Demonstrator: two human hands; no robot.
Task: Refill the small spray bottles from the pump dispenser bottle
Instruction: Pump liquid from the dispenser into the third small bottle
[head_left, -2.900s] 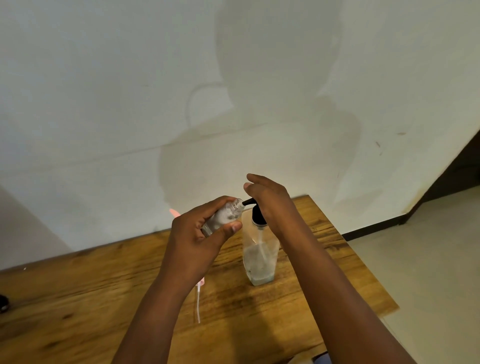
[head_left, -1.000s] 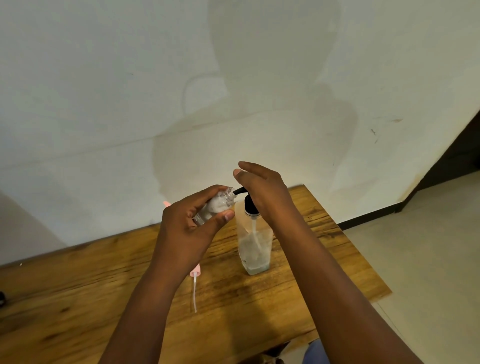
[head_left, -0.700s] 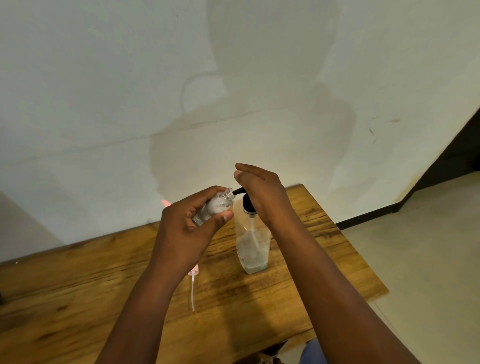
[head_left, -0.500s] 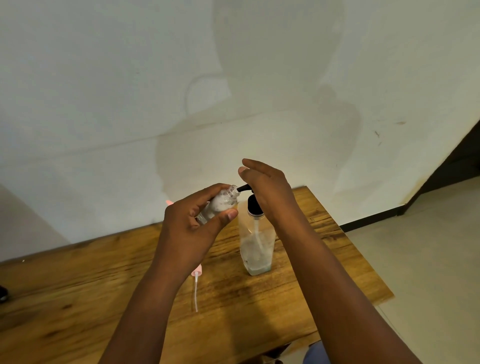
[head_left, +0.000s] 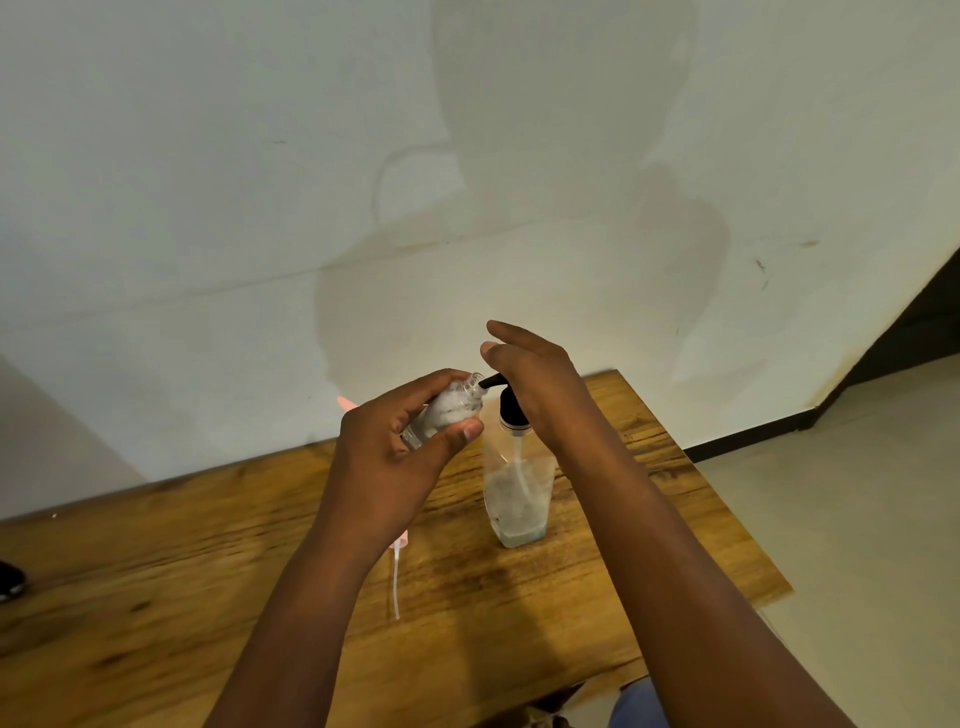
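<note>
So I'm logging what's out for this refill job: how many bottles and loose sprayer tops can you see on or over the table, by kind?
Small spray bottles: 1, open-necked, held in the left hand at
Pump dispenser bottles: 1, standing on the table under the right hand
Loose pink sprayer tops with dip tube: 1
Total: 3

A small clear plastic spray bottle (head_left: 448, 413), uncapped and clouded white inside, is held above the desk, tilted with its threaded open neck pointing to 2 o'clock, right at the tip of a black spout. That spout belongs to a tall clear square-sided pump dispenser bottle (head_left: 517, 493) standing upright on the wooden desk (head_left: 156, 571) at 4 o'clock of the small bottle. It has a black pump head, a white dip tube, and liquid low down.
</note>
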